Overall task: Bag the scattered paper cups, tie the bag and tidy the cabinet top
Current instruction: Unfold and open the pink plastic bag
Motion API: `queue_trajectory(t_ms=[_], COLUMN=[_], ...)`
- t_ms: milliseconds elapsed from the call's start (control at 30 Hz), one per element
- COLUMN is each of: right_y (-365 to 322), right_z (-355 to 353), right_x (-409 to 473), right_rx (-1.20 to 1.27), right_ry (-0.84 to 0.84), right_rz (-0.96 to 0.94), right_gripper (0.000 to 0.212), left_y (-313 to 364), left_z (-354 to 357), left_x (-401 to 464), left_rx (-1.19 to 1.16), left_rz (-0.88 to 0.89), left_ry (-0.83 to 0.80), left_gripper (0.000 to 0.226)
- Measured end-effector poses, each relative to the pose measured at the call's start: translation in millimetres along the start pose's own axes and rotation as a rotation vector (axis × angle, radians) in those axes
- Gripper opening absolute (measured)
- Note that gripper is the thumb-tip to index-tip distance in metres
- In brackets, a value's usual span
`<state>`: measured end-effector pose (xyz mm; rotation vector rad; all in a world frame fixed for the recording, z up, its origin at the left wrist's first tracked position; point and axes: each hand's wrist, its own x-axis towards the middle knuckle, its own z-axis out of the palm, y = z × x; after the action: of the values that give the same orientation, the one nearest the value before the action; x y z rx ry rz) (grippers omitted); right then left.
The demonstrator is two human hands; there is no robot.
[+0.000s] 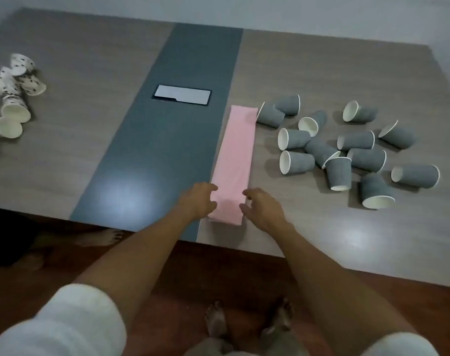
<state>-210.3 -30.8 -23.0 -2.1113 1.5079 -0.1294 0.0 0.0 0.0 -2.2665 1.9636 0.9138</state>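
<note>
My bare feet (247, 327) stand on a dark reddish wood floor (188, 273), and my two bare forearms in white short sleeves reach forward over the near edge of a long cabinet top (77, 119). The top is grey wood grain, crossed by a dark blue-grey band (172, 140) that holds a rectangular cover plate (182, 95). A pale wall runs behind it. At the far left lies a heap of white paper cups with dark spots (12, 96), most on their sides. My left hand (199, 200), fingers loosely curled, touches the left edge of a folded pink bag (234, 163), which lies flat as a long strip just right of the band. My right hand (262, 208), half open, sits at the bag's right edge, gripping nothing. Further right, grey ribbed paper cups (347, 150) lie scattered, mostly tipped over. I can read no writing anywhere.
</note>
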Motion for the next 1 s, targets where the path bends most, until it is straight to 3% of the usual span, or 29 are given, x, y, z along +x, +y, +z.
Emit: queue_trajectory(t_ms=[100, 167, 233, 467, 533, 600, 633, 700, 767, 800, 900, 1000], right_y=[-5.3, -5.3, -2.3, -5.6, -14.8, -27.7, -33.3, -41.9, -49.4, -52.6, -55.0, -34.8], right_z=[31.5, 50.3, 60.4, 35.1, 15.8, -7.1, -18.1, -38.5, -55.6, -62.1, -71.0, -75.3], right_x=[-9.4, -15.4, -12.6, 7.8, 14.1, 20.8, 24.0, 28.0, 28.7, 28.5, 28.6, 30.6], right_rx=[-0.05, -0.087, -0.056, 0.228, 0.43, 0.646, 0.733, 0.913, 1.131, 1.224, 1.314, 1.111], right_ry=[-0.102, -0.132, -0.052, 0.128, 0.235, 0.31, 0.332, 0.329, 0.279, 0.26, 0.307, 0.525], right_rz=[0.033, 0.013, -0.007, 0.076, 0.144, 0.198, 0.205, 0.185, 0.171, 0.17, 0.221, 0.313], right_gripper=[0.054, 0.045, 0.031, 0.018, 0.012, 0.013, 0.012, 0.008, 0.005, 0.005, 0.014, 0.02], left_y=[-13.0, -19.1, -25.7, -13.9, 2.4, 23.4, 33.0, 44.5, 52.1, 55.6, 68.7, 55.1], left_z=[16.8, 30.2, 38.3, 19.9, 1.2, -20.6, -32.4, -51.0, -66.0, -69.6, -74.9, -77.8], left_x=[-4.1, -3.9, -0.8, 7.2, 10.1, 11.4, 10.6, 15.7, 17.7, 17.5, 9.2, 13.2], left_rx=[0.012, 0.001, -0.04, -0.265, -0.452, -0.782, -0.972, -1.256, -1.293, -1.286, -1.198, -0.843], left_rz=[0.018, 0.028, 0.032, 0.075, 0.078, -0.027, -0.104, -0.262, -0.279, -0.236, -0.181, -0.166], left_ry=[-0.066, -0.082, -0.043, 0.311, 0.45, 0.556, 0.534, 0.327, 0.135, 0.082, 0.158, 0.399], left_gripper=[0.061, 0.051, 0.044, 0.016, 0.02, 0.036, 0.045, 0.067, 0.086, 0.082, 0.014, 0.009])
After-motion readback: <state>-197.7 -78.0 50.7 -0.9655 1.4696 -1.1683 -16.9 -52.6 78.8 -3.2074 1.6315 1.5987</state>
